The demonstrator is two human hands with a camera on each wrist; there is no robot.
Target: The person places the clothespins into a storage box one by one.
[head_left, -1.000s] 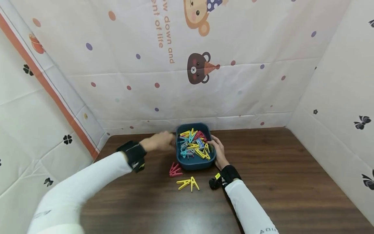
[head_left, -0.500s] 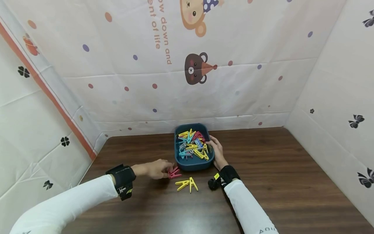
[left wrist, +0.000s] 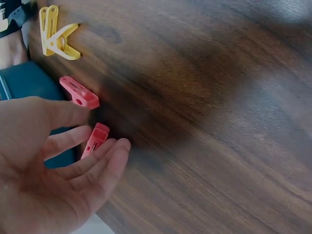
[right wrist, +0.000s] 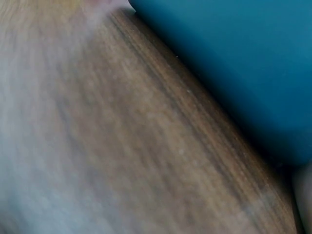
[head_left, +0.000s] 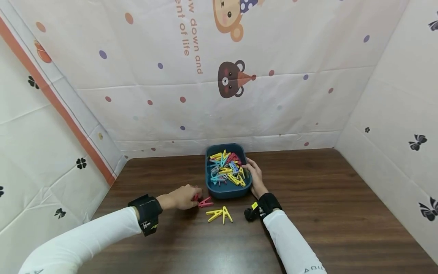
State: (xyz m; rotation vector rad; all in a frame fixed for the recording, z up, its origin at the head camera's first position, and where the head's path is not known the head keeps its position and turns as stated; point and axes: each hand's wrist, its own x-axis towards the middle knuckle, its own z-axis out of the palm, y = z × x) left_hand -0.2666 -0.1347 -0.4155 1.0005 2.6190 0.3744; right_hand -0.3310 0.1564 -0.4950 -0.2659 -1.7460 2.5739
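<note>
My left hand is low over the table, left of a dark teal plastic bin. Its curled fingers hold a red clothespin, partly hidden behind them in the left wrist view. Another red clothespin lies just beyond the thumb, by the bin's near left corner. My right hand grips the bin's right side, with its fingertips at the rim. Inside the bin lie several yellow, blue and red clothespins. In the right wrist view only the bin's outer wall and blurred wood show.
Two yellow clothespins lie on the brown wooden table, nearer me than the bin. A patterned white cloth wall rises just behind the bin. White side walls stand left and right. A black wrist camera hangs beside my right wrist.
My left hand has come from the bin's left side down to the red clothespins. One of these has shifted slightly left with the fingers, away from the other. My right hand stays put.
</note>
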